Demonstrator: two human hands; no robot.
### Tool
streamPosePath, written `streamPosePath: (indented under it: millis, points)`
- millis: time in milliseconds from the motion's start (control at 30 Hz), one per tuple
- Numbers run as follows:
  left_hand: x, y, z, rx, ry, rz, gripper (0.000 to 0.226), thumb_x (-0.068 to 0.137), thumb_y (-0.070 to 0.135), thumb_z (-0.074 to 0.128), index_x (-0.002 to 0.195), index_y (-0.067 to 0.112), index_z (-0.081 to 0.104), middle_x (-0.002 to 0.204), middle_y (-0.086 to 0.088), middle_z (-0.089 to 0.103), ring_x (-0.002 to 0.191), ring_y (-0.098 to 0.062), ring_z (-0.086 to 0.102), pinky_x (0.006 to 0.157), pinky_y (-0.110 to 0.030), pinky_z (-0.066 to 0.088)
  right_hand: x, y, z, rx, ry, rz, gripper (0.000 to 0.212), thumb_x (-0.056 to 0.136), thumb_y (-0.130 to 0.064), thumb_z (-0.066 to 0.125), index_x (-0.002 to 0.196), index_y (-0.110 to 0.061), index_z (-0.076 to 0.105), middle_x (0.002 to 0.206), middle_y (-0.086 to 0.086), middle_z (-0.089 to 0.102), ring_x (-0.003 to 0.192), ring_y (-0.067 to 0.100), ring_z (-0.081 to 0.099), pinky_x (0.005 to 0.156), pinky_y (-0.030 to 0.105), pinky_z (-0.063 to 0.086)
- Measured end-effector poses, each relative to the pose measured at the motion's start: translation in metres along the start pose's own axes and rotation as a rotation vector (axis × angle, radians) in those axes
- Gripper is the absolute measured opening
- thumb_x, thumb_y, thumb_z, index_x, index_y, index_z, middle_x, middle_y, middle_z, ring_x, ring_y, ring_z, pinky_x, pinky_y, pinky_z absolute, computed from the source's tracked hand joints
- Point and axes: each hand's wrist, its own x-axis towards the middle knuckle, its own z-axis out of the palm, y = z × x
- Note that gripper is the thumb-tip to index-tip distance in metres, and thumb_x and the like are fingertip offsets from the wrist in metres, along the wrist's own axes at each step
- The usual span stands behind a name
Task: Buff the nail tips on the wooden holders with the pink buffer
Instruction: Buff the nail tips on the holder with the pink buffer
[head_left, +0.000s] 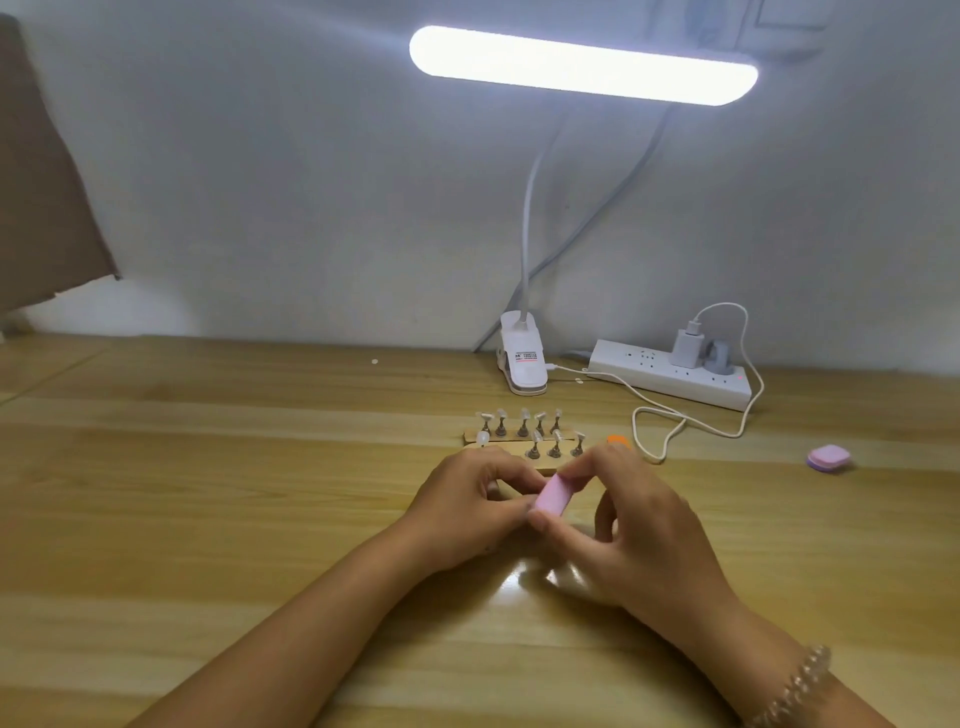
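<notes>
Two wooden holders (470, 437) lie side by side on the table, each carrying several small clear nail tips (523, 415) on metal stands. Just in front of them my right hand (631, 525) pinches the pink buffer (554, 495) between thumb and fingers. My left hand (467, 506) is curled right beside the buffer's left side, its fingertips closed on something small that is hidden from view. The near holder is partly covered by both hands.
A clip-on lamp (521, 366) stands behind the holders, its lit bar overhead. A white power strip (675, 382) with a charger and a looping cable (660, 431) lies at the back right. An orange item (618, 440) peeks out beside my right hand. A pink-purple block (828, 458) sits far right.
</notes>
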Motion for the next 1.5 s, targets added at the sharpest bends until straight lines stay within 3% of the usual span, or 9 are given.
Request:
streamPosePath:
  millis: [100, 300, 433, 600, 767, 967, 1267, 1367, 1500]
  points:
    - [0.000, 0.000, 0.000, 0.059, 0.002, 0.027, 0.014, 0.084, 0.017, 0.077, 0.088, 0.030, 0.079, 0.080, 0.019, 0.064, 0.067, -0.001, 0.057, 0.065, -0.023, 0.045, 0.003, 0.004, -0.001, 0.022, 0.016, 0.091, 0.035, 0.075, -0.061, 0.066, 0.090, -0.033, 0.052, 0.092, -0.018, 0.056, 0.065, 0.006, 0.057, 0.059, 0.034, 0.049]
    - [0.001, -0.001, -0.001, 0.105, 0.003, 0.060, 0.016, 0.083, 0.021, 0.079, 0.084, 0.037, 0.077, 0.077, 0.019, 0.060, 0.073, 0.000, 0.056, 0.070, -0.026, 0.045, 0.001, 0.003, 0.000, 0.017, -0.019, 0.060, 0.038, 0.074, -0.067, 0.061, 0.086, -0.033, 0.050, 0.087, -0.018, 0.053, 0.064, 0.006, 0.054, 0.056, 0.029, 0.046]
    - [0.001, -0.001, 0.000, 0.081, 0.019, 0.064, 0.011, 0.082, 0.022, 0.080, 0.086, 0.031, 0.079, 0.076, 0.021, 0.061, 0.066, 0.006, 0.055, 0.065, -0.018, 0.041, 0.005, 0.010, -0.002, -0.013, 0.049, 0.210, 0.035, 0.074, -0.062, 0.066, 0.086, -0.031, 0.052, 0.087, -0.019, 0.057, 0.070, 0.006, 0.055, 0.062, 0.032, 0.046]
    - [0.002, -0.002, 0.000, 0.089, 0.009, 0.058, 0.026, 0.080, 0.018, 0.080, 0.076, 0.042, 0.073, 0.074, 0.027, 0.060, 0.059, 0.006, 0.053, 0.058, -0.011, 0.037, 0.000, 0.003, 0.000, 0.004, -0.043, 0.067, 0.038, 0.073, -0.065, 0.063, 0.086, -0.032, 0.047, 0.086, -0.017, 0.053, 0.066, 0.006, 0.051, 0.056, 0.029, 0.044]
    - [0.001, -0.001, 0.001, 0.042, 0.020, 0.054, 0.016, 0.082, 0.021, 0.081, 0.081, 0.036, 0.077, 0.078, 0.018, 0.064, 0.053, 0.006, 0.047, 0.058, -0.019, 0.036, 0.009, 0.019, -0.005, 0.124, 0.170, 0.294, 0.036, 0.074, -0.052, 0.072, 0.093, -0.028, 0.054, 0.095, -0.014, 0.061, 0.072, 0.001, 0.052, 0.067, 0.029, 0.041]
    - [0.001, 0.000, 0.000, 0.069, 0.027, 0.058, 0.022, 0.084, 0.017, 0.078, 0.078, 0.038, 0.072, 0.081, 0.014, 0.061, 0.054, 0.005, 0.050, 0.058, -0.020, 0.038, 0.002, 0.006, 0.001, 0.038, -0.016, 0.154, 0.035, 0.074, -0.061, 0.065, 0.087, -0.032, 0.049, 0.088, -0.018, 0.055, 0.068, 0.003, 0.052, 0.059, 0.026, 0.042]
    - [0.000, -0.003, 0.000, 0.072, 0.020, 0.085, 0.020, 0.084, 0.023, 0.079, 0.081, 0.042, 0.075, 0.079, 0.018, 0.061, 0.052, 0.001, 0.046, 0.060, -0.024, 0.039, 0.005, 0.011, -0.001, 0.048, 0.062, 0.204, 0.028, 0.076, -0.051, 0.071, 0.091, -0.031, 0.056, 0.091, -0.020, 0.061, 0.063, -0.003, 0.047, 0.062, 0.025, 0.037]
    - [0.001, -0.003, 0.001, 0.083, 0.002, 0.110, 0.022, 0.087, 0.021, 0.075, 0.084, 0.043, 0.074, 0.089, 0.016, 0.067, 0.056, 0.006, 0.048, 0.062, -0.014, 0.037, 0.007, 0.013, -0.004, 0.128, 0.100, 0.258, 0.030, 0.075, -0.055, 0.070, 0.090, -0.032, 0.058, 0.089, -0.023, 0.065, 0.065, -0.003, 0.052, 0.063, 0.025, 0.038]
    - [0.001, -0.003, 0.002, 0.093, -0.013, 0.098, 0.012, 0.081, 0.036, 0.072, 0.082, 0.047, 0.071, 0.090, 0.020, 0.068, 0.069, 0.006, 0.057, 0.066, -0.016, 0.043, 0.001, 0.005, -0.002, 0.052, 0.015, 0.123, 0.032, 0.074, -0.059, 0.068, 0.088, -0.033, 0.056, 0.083, -0.023, 0.057, 0.067, -0.001, 0.052, 0.057, 0.021, 0.035]
